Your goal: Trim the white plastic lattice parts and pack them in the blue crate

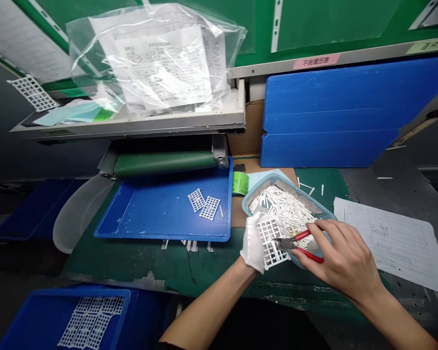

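My left hand [253, 245], in a white glove, grips a white plastic grid [275, 257] by its left side. In my bare right hand [345, 257] are red-handled cutting pliers [304, 236], held with the handles somewhat apart. Their metal jaws lie against the middle of the grid, at a small white stub. Just behind both hands sits a light blue basket [246, 200] heaped with thin white plastic sticks [281, 204]. The grid and my hands hide part of its near side.
A blue tray [149, 209] on the left holds two white grids [204, 204] and a stick, below a green conveyor roller [164, 163]. More grids [87, 323] lie in a lower blue bin [40, 316]. A paper sheet [394, 238] and green label roll [240, 183] are nearby.
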`<state>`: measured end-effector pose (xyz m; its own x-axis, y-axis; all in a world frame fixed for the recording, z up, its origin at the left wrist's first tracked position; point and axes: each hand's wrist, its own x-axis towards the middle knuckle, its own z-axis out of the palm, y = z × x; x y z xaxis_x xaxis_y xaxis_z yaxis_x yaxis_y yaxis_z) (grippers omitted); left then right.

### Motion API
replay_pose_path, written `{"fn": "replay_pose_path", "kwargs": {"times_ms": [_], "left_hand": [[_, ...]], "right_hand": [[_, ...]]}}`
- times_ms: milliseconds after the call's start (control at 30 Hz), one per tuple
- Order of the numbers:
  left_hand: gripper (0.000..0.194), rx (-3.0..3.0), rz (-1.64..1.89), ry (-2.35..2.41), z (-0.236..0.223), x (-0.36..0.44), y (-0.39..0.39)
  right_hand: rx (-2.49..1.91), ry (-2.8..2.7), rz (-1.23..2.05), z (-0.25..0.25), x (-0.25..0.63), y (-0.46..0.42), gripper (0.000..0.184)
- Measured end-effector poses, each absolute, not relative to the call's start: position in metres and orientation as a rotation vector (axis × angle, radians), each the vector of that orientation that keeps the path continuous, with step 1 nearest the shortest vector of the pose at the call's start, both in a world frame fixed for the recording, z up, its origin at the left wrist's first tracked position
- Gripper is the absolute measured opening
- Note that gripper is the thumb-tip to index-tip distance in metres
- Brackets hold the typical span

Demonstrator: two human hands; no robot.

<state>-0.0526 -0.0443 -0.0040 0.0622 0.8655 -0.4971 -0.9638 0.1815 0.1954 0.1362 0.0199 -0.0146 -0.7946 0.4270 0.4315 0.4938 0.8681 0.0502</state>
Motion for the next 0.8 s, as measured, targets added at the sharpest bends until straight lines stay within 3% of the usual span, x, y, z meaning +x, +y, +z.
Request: {"fn": "replay_pose_path", "kwargs": {"times_ms": [133, 267, 400, 567, 667, 800], "left_hand": [[0.039, -0.317, 1.475, 0.582, -0.009, -0.090, -0.077], [0.053, -0.426, 1.474, 0.492, -0.026, -0.134, -0.125], [0.066, -0.481, 1.537, 0.590, -0.034, -0.175, -0.181], [0.045, -0.383, 1.808, 0.859, -0.031, -0.206, -0.237], [0.034, -0.236, 1.969, 0.979, -0.027, -0.216, -0.260], [0.033, -0.164, 2.037, 1.072, -0.032, -0.230, -0.289]], "right_hand": [[-0.802, -2.622, -0.058, -0.015, 0.115, 0.000, 0.049], [-0.944, -2.568, 0.153, -0.029, 0.098, -0.029, 0.045], [-1.328, -2.442, 0.695, -0.047, 0.069, -0.067, 0.050], [-1.450, -1.955, 1.679, -0.046, -0.023, -0.149, 0.053], [-1.266, -1.798, 1.871, -0.039, -0.082, -0.196, 0.050], [-1.086, -1.765, 1.932, -0.038, -0.125, -0.231, 0.046]]}}
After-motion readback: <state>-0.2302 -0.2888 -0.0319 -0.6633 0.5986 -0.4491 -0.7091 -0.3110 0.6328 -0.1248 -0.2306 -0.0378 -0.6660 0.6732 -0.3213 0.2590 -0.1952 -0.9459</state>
